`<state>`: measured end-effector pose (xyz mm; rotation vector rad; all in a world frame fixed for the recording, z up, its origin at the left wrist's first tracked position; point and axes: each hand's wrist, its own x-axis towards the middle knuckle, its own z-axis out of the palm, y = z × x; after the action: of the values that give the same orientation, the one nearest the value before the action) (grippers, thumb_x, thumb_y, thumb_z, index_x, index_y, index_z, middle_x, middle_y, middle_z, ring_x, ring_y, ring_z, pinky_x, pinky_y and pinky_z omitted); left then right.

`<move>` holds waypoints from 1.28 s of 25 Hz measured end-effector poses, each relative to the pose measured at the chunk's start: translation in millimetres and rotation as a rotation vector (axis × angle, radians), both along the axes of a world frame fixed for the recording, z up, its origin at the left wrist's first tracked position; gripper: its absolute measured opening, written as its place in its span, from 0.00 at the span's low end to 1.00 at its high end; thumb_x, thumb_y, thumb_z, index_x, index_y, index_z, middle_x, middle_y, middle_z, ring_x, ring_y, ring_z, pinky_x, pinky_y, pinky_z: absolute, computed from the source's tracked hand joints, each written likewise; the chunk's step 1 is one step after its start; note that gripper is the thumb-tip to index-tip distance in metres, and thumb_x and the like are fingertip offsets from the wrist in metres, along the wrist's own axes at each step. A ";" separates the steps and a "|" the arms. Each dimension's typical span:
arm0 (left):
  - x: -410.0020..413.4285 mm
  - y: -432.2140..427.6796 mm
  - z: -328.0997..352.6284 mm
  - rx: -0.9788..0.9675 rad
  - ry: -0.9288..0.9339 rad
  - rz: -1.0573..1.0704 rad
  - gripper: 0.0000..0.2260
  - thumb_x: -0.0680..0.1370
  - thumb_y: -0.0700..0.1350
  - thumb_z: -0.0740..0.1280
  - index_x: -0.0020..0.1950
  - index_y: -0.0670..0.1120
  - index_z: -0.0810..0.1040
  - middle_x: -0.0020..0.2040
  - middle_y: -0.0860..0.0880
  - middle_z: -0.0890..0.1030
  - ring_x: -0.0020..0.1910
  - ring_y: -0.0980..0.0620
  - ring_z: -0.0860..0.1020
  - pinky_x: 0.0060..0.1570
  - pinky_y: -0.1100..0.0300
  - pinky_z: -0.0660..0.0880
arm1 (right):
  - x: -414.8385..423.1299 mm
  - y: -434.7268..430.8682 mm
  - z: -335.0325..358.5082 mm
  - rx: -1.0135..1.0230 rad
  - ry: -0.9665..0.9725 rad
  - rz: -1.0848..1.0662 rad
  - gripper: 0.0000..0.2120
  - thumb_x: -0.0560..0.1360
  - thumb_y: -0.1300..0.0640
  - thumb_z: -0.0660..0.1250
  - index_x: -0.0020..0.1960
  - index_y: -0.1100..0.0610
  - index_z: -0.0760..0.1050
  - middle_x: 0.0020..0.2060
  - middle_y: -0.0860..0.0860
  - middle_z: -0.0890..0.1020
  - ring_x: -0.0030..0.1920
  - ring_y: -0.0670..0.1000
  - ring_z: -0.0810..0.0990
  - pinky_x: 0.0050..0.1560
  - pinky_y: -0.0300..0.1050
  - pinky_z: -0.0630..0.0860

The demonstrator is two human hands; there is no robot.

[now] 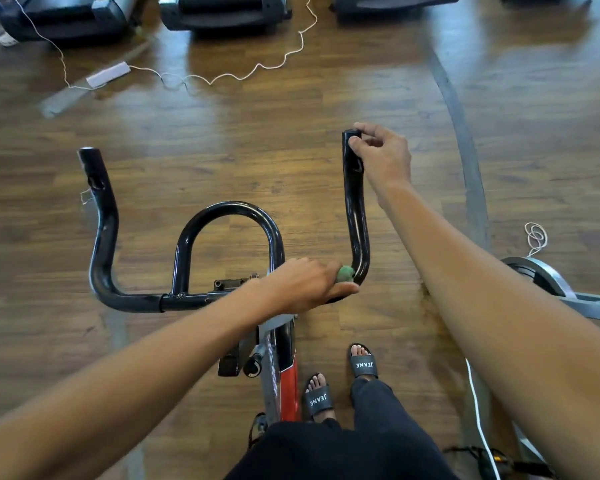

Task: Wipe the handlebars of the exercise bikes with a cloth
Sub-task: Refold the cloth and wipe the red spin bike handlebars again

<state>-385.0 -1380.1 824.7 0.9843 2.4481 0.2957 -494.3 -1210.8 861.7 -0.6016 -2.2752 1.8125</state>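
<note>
Black handlebars of an exercise bike are seen from above, held by two bare hands over a wooden floor.

A small green cloth is gripped in the left hand and pressed against the lower bend of the right-side bar. The top end of that same bar is pinched between the thumb and fingers of the right hand. A rounded loop is set at the middle of the crossbar. The bike's grey and red frame is seen below, just beside two feet in black sandals. A white cord is trailed across the floor near dark machines lined along the top edge.
</note>
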 end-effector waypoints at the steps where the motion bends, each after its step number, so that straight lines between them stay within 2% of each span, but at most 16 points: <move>1: 5.7 7.7 -2.0 0.063 0.024 0.054 0.22 0.80 0.67 0.50 0.49 0.48 0.68 0.43 0.48 0.79 0.40 0.45 0.78 0.44 0.48 0.77 | 0.2 -1.1 -0.3 0.006 0.003 -0.005 0.12 0.74 0.54 0.72 0.58 0.48 0.82 0.44 0.47 0.85 0.49 0.47 0.83 0.60 0.48 0.78; 3: 11.4 13.7 -3.1 0.095 0.097 0.109 0.25 0.80 0.67 0.50 0.54 0.46 0.70 0.42 0.49 0.79 0.41 0.43 0.80 0.41 0.49 0.77 | 0.3 0.8 0.4 0.007 -0.004 0.003 0.12 0.74 0.53 0.73 0.57 0.48 0.82 0.43 0.46 0.84 0.50 0.48 0.83 0.60 0.48 0.78; 7: 21.3 -2.6 -5.7 0.031 0.334 0.074 0.26 0.80 0.66 0.49 0.54 0.46 0.72 0.45 0.50 0.80 0.41 0.47 0.80 0.33 0.56 0.66 | -1.5 1.3 -0.5 -0.008 -0.010 0.007 0.12 0.74 0.53 0.72 0.57 0.47 0.82 0.42 0.47 0.84 0.50 0.49 0.83 0.60 0.51 0.78; 9: 33.2 17.2 -11.4 0.048 0.467 0.179 0.28 0.79 0.67 0.49 0.50 0.45 0.74 0.41 0.48 0.81 0.35 0.47 0.80 0.31 0.57 0.67 | -0.1 -0.2 -2.2 -0.010 0.007 -0.006 0.11 0.75 0.54 0.72 0.57 0.47 0.82 0.42 0.47 0.84 0.49 0.49 0.83 0.59 0.50 0.79; 11: 38.0 45.8 -16.9 0.076 0.461 0.324 0.29 0.79 0.66 0.47 0.46 0.44 0.75 0.34 0.47 0.79 0.28 0.47 0.78 0.27 0.57 0.68 | -0.4 -0.3 -3.5 -0.017 0.016 -0.003 0.11 0.75 0.54 0.72 0.57 0.47 0.82 0.41 0.47 0.83 0.49 0.49 0.83 0.59 0.50 0.78; 13: 36.3 53.7 -20.1 0.081 0.466 0.383 0.28 0.79 0.65 0.47 0.44 0.44 0.75 0.32 0.47 0.78 0.24 0.48 0.77 0.24 0.59 0.68 | -0.8 1.8 -3.3 -0.021 0.011 0.008 0.11 0.75 0.54 0.72 0.57 0.47 0.82 0.42 0.48 0.84 0.49 0.49 0.83 0.59 0.50 0.78; 16: 38.9 19.1 -28.1 0.110 0.585 0.240 0.26 0.80 0.65 0.51 0.44 0.45 0.75 0.34 0.48 0.79 0.28 0.47 0.77 0.28 0.56 0.68 | -0.2 3.5 -0.9 -0.019 0.005 0.031 0.13 0.74 0.55 0.72 0.58 0.49 0.82 0.43 0.48 0.85 0.49 0.49 0.83 0.60 0.50 0.78; 18: 37.7 -6.3 -29.6 0.120 0.649 0.082 0.25 0.82 0.65 0.52 0.48 0.45 0.75 0.38 0.48 0.79 0.33 0.48 0.77 0.32 0.54 0.70 | 0.6 2.1 0.2 -0.012 -0.010 0.025 0.14 0.75 0.55 0.72 0.60 0.49 0.81 0.45 0.48 0.85 0.50 0.48 0.83 0.61 0.50 0.77; 19: 37.1 -11.7 -27.0 0.144 0.630 0.072 0.25 0.81 0.65 0.53 0.50 0.45 0.76 0.40 0.48 0.79 0.35 0.48 0.78 0.33 0.55 0.71 | 3.3 0.1 0.6 -0.020 -0.030 0.017 0.16 0.75 0.54 0.71 0.62 0.49 0.81 0.47 0.47 0.85 0.51 0.48 0.83 0.62 0.50 0.77; 21: 36.6 -9.0 -12.0 0.306 0.433 0.270 0.23 0.80 0.65 0.55 0.56 0.46 0.75 0.45 0.49 0.81 0.40 0.49 0.80 0.37 0.57 0.72 | 14.9 -7.4 1.9 -0.009 -0.052 0.009 0.21 0.75 0.50 0.70 0.67 0.47 0.76 0.56 0.47 0.82 0.59 0.49 0.79 0.66 0.50 0.74; 23: 38.8 -1.3 5.3 0.586 0.120 0.622 0.24 0.79 0.66 0.55 0.59 0.47 0.74 0.48 0.49 0.81 0.43 0.50 0.80 0.42 0.51 0.77 | 42.0 -19.0 3.9 0.063 0.017 0.013 0.23 0.76 0.46 0.68 0.70 0.47 0.73 0.61 0.48 0.77 0.62 0.47 0.76 0.66 0.45 0.72; 25: 38.9 -3.0 20.7 1.003 -0.254 0.964 0.26 0.78 0.66 0.58 0.61 0.45 0.71 0.49 0.46 0.80 0.42 0.48 0.80 0.42 0.46 0.80 | 78.7 -34.3 7.8 0.038 0.124 0.088 0.17 0.79 0.48 0.66 0.66 0.51 0.76 0.57 0.48 0.78 0.57 0.43 0.77 0.59 0.37 0.73; 27: 39.7 -12.1 31.3 1.371 -0.673 1.134 0.31 0.76 0.62 0.64 0.67 0.40 0.66 0.51 0.41 0.79 0.42 0.47 0.80 0.39 0.51 0.80 | 108.9 -49.2 10.2 -0.122 0.100 0.265 0.14 0.80 0.46 0.64 0.58 0.54 0.79 0.50 0.47 0.82 0.52 0.42 0.79 0.56 0.37 0.74; 28: 41.8 -17.1 35.8 1.454 -0.795 1.164 0.30 0.76 0.58 0.66 0.68 0.38 0.67 0.51 0.40 0.79 0.42 0.46 0.81 0.39 0.52 0.80 | 119.3 -56.3 10.0 -0.215 0.041 0.351 0.17 0.78 0.41 0.64 0.56 0.52 0.80 0.48 0.47 0.83 0.51 0.44 0.81 0.55 0.42 0.75; 30: 50.0 -26.2 45.1 1.540 -0.953 1.243 0.18 0.78 0.47 0.64 0.62 0.37 0.75 0.48 0.41 0.82 0.42 0.45 0.82 0.41 0.54 0.81 | 133.8 -70.6 10.6 -0.408 -0.115 0.506 0.25 0.72 0.31 0.66 0.58 0.49 0.80 0.53 0.51 0.85 0.53 0.51 0.82 0.56 0.51 0.76; 32: 57.1 -34.1 49.8 1.626 -1.060 1.347 0.11 0.79 0.43 0.60 0.53 0.40 0.80 0.44 0.43 0.84 0.41 0.48 0.83 0.42 0.57 0.81 | 142.2 -84.0 4.3 -0.593 -0.244 0.618 0.32 0.66 0.31 0.72 0.61 0.51 0.79 0.56 0.54 0.84 0.58 0.56 0.82 0.57 0.52 0.78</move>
<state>-327.9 -1414.2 874.5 -0.6426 1.0208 2.5117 -352.0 -1294.7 866.0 -0.1897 -2.2074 2.9041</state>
